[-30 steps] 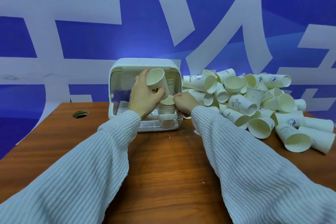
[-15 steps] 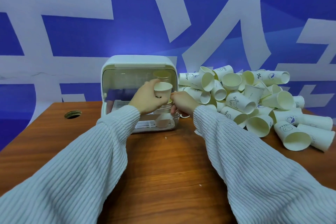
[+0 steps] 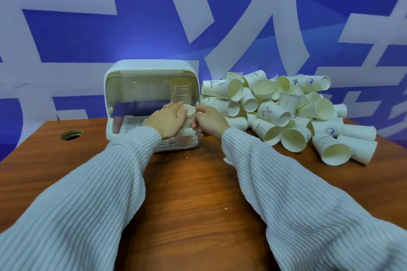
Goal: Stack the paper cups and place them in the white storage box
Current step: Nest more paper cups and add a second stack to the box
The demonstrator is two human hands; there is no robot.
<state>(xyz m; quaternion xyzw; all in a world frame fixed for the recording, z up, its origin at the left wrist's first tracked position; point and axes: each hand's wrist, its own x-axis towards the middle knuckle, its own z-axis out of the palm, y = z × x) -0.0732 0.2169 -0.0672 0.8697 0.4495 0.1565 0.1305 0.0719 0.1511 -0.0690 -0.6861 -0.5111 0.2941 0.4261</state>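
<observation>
Both hands meet at the open front of the white storage box [image 3: 147,68]. The left hand [image 3: 165,121] wraps its fingers around the stack of paper cups [image 3: 189,121] standing on the box's slatted floor, and the right hand [image 3: 209,120] grips it from the right. A taller stack [image 3: 181,91] stands inside, behind. Loose cups [image 3: 286,112] lie heaped on the table [image 3: 187,193] just right of the box.

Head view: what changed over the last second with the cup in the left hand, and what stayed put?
The left hand brought its single cup down from a raised, tilted hold and seated it upright on the short stack at the front of the white storage box; its grip stays on the stack. The right hand kept steadying that stack. The tall stack inside and the loose cup pile did not move.
</observation>
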